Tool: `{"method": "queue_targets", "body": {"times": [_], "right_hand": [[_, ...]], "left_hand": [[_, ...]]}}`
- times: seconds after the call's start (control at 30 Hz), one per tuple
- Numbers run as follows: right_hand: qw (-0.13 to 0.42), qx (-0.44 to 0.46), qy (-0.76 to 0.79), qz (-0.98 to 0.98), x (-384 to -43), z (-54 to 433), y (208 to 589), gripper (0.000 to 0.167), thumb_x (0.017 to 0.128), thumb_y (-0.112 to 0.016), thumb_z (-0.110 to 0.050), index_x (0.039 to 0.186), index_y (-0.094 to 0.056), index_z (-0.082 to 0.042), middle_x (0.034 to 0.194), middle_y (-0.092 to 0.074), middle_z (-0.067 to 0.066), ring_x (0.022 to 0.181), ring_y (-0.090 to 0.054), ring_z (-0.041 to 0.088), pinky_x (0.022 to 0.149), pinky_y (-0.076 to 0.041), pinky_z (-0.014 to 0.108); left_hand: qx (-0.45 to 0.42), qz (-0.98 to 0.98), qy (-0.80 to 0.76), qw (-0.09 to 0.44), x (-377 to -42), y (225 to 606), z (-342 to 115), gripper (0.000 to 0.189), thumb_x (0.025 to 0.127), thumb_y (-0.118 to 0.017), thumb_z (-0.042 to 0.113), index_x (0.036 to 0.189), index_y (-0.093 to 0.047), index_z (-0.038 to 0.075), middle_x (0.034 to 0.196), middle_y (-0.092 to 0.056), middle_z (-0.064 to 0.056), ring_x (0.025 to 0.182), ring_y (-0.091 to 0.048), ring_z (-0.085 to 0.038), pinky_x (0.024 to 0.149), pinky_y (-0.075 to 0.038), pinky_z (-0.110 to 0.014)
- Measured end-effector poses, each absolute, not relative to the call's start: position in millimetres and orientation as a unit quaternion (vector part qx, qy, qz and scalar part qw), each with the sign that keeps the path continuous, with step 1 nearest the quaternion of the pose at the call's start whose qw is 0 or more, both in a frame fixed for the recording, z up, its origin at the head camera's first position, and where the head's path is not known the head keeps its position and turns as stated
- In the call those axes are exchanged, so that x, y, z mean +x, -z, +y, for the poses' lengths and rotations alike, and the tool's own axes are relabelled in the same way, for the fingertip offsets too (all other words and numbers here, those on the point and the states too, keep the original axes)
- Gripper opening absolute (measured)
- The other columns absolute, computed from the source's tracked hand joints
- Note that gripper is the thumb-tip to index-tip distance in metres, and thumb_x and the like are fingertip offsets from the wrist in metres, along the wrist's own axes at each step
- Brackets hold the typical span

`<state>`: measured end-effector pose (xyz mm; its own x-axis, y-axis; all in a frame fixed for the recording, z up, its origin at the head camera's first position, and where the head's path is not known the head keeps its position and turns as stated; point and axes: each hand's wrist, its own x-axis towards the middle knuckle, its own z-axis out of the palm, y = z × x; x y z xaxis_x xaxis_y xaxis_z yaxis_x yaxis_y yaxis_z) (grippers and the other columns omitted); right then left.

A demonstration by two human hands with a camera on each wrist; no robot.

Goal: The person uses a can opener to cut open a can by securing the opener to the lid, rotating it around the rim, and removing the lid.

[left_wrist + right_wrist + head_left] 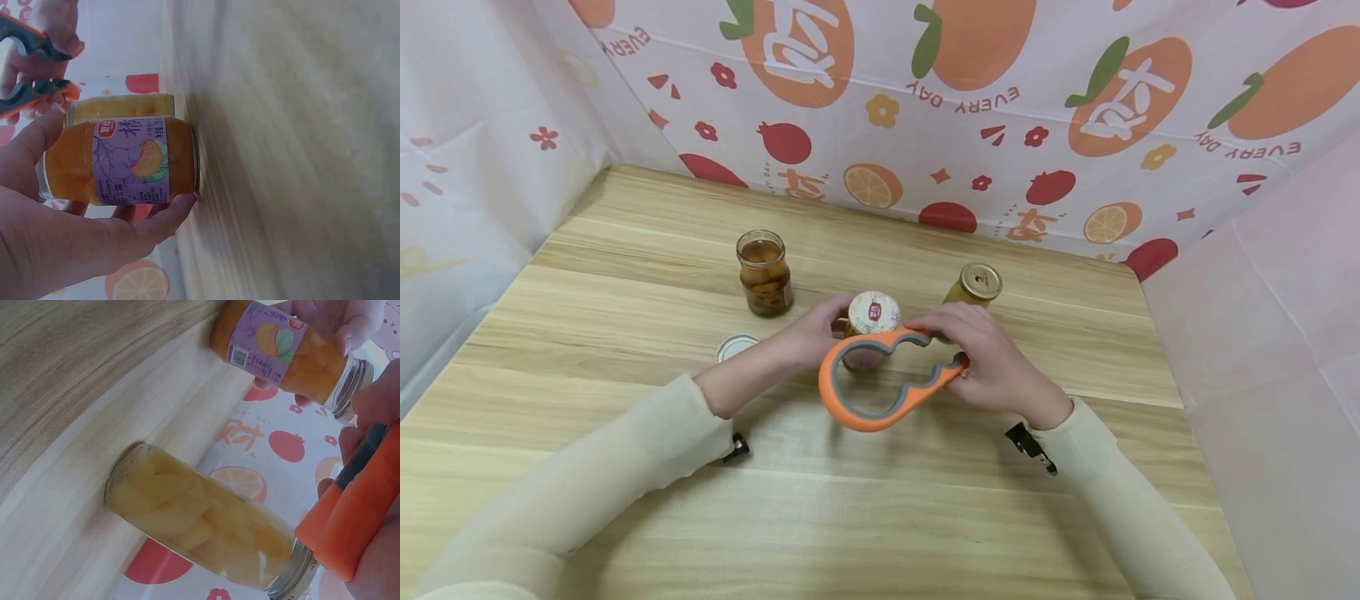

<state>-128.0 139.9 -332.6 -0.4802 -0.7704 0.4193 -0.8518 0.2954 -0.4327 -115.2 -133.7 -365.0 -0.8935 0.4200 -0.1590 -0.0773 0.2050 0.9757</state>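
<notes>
My left hand (pixel 815 332) holds a glass jar of orange fruit (pixel 128 161) with a purple label and a pale printed lid. The jar stands upright on the wooden table, fingers and thumb around its side. In my right hand (pixel 988 354) is an orange jar opener (pixel 867 423) with grey toothed inner edges, gripped by its two handle ends. In the head view its loop overlaps the near side of the jar; the right wrist view shows the lid with no opener around it.
A gold-lidded jar of pale yellow fruit (pixel 200 519) stands behind my right hand. At the back left is a lidless jar of dark fruit (pixel 766 279). A loose lid (pixel 736 345) lies beside my left forearm. Fruit-printed cloth (pixel 880 125) hangs behind the table.
</notes>
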Motion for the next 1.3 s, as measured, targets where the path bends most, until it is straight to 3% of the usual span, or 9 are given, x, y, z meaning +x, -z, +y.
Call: {"method": "queue_targets", "body": {"times": [0.2,0.7,0.9,1.07,1.2,1.3], "right_hand": [[0.067,0.51,-0.316,-0.797,-129,138,333,0.065,0.069,-0.062,0.004,0.131,-0.063,-0.017,0.12,-0.065,-0.006,0.109,-0.057,0.013,0.093,-0.042,0.037],[0.06,0.508,-0.321,-0.797,-129,133,332,0.062,0.072,-0.066,0.001,0.132,-0.062,-0.016,0.123,-0.065,-0.005,0.112,-0.057,0.013,0.095,-0.041,0.038],[0.059,0.509,-0.317,-0.798,-128,132,332,0.061,0.073,-0.068,0.0,0.132,-0.063,-0.016,0.125,-0.065,-0.005,0.114,-0.057,0.014,0.098,-0.041,0.039],[0.063,0.512,-0.312,-0.798,-128,129,333,0.062,0.072,-0.067,0.0,0.132,-0.062,-0.016,0.126,-0.065,-0.005,0.114,-0.057,0.014,0.097,-0.041,0.039],[0.065,0.507,-0.304,-0.804,-126,126,332,0.067,0.068,-0.065,0.003,0.132,-0.062,-0.017,0.125,-0.065,-0.005,0.114,-0.057,0.014,0.096,-0.042,0.039],[0.072,0.506,-0.279,-0.813,-123,123,329,0.072,0.064,-0.061,0.006,0.132,-0.062,-0.018,0.122,-0.065,-0.005,0.111,-0.058,0.014,0.093,-0.042,0.039]], "left_hand": [[0.128,0.737,-0.629,0.21,-107,368,-133,0.067,0.087,-0.078,0.009,0.145,-0.046,0.007,0.137,-0.055,-0.014,0.122,-0.055,-0.03,0.103,-0.045,-0.043],[0.192,0.742,-0.607,0.21,-84,367,-127,0.057,0.078,-0.086,0.018,0.129,-0.06,0.021,0.123,-0.065,0.001,0.116,-0.058,-0.02,0.103,-0.043,-0.046],[0.176,0.723,-0.624,0.239,-75,365,-126,0.061,0.079,-0.084,0.017,0.135,-0.059,0.018,0.131,-0.061,-0.001,0.123,-0.053,-0.024,0.109,-0.038,-0.051],[0.204,0.711,-0.636,0.221,-71,365,-125,0.05,0.081,-0.078,0.007,0.127,-0.059,0.004,0.122,-0.063,-0.008,0.113,-0.056,-0.022,0.104,-0.042,-0.055],[0.255,0.704,-0.634,0.194,-71,368,-122,0.044,0.084,-0.072,0.004,0.124,-0.056,-0.006,0.117,-0.063,-0.015,0.106,-0.056,-0.019,0.096,-0.048,-0.048],[0.277,0.696,-0.636,0.185,-73,371,-122,0.053,0.086,-0.072,0.009,0.132,-0.053,-0.007,0.124,-0.062,-0.014,0.11,-0.055,-0.012,0.097,-0.048,-0.033]]}}
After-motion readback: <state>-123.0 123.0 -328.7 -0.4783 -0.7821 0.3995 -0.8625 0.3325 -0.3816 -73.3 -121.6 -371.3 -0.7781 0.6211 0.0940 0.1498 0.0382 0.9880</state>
